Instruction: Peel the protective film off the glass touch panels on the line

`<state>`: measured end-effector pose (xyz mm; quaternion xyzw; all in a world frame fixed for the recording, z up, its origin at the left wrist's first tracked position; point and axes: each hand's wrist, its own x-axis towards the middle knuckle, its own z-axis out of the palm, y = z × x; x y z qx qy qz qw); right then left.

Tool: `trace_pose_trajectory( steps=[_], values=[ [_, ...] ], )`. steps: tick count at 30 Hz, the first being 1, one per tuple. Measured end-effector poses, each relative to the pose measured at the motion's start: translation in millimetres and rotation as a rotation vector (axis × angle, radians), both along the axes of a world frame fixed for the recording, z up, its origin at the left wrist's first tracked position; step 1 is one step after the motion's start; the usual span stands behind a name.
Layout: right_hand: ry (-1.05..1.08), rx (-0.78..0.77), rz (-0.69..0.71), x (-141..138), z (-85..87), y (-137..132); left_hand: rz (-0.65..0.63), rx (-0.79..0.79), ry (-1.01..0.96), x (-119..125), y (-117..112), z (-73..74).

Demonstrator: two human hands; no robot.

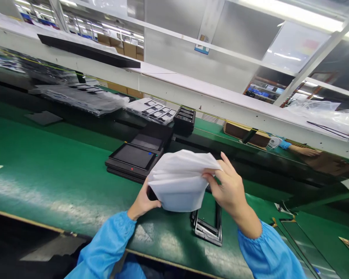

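A soft white foam sleeve (178, 190), with several loose layers fanning at its top, is held up above the green bench. My left hand (144, 201) grips its left side, thumb in front; a dark edge shows beside that thumb, but I cannot make out what it belongs to. At the upper right corner, my right hand (227, 184) pinches the sleeve's edge between thumb and fingers, with one finger raised. Below and right of the sleeve lie stacked black rectangular frames (208, 234), partly hidden. Just behind it to the left sits a black tray (128, 164) with dark screen panels.
Stacks of plastic-wrapped parts (84, 97) and a white tray of small frames (154, 110) stand at the back. Thin glass panels (305, 240) lie at right. A white shelf beam (174, 93) crosses above the bench. Another person's hand (304, 150) is beyond it, near a cardboard box (244, 135).
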<state>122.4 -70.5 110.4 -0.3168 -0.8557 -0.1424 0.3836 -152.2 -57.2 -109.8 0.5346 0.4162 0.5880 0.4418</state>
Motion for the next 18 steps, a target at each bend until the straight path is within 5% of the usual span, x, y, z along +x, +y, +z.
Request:
trace_pose_trajectory(
  steps=[9,18],
  values=[
    [0.081,0.057,-0.069,-3.9,-5.4,6.5,0.06,0.004,0.053,6.1,-1.6,-12.8],
    [-0.199,-0.35,-0.058,-9.0,28.9,1.3,0.1,0.024,0.073,16.3,3.7,-16.9]
  ],
)
